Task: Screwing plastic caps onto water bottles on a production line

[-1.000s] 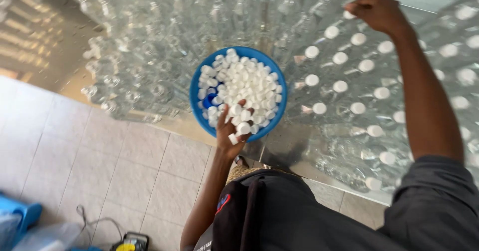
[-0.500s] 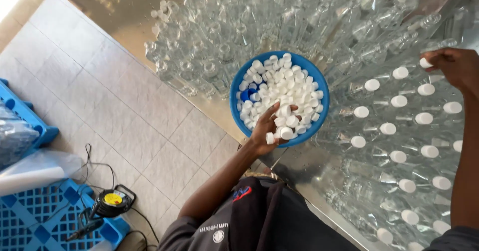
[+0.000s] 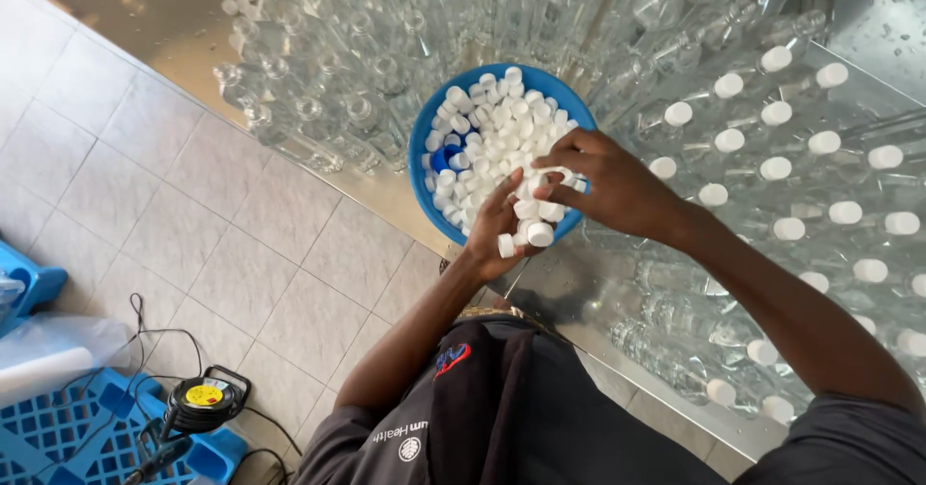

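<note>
1. A bowl (image 3: 424, 157) stood on the bench (image 3: 193, 22), near its front edge, ringed by bottles (image 3: 318, 109) on its left, behind it and on its right.
2. Caps (image 3: 492, 123) lay heaped in the bowl.
3. The left hand (image 3: 497, 229) rested at the bowl's near rim, caps lying in its palm.
4. The right hand (image 3: 603, 186) reached in from the right, just above the left hand, its fingertips touching those caps.
5. Capped bottles (image 3: 772, 114) stood in rows to the right of the bowl.
6. On the floor (image 3: 193, 225), left of the bench, lay a cable reel (image 3: 205, 400), beside a crate (image 3: 68, 432) at the lower left corner.
</note>
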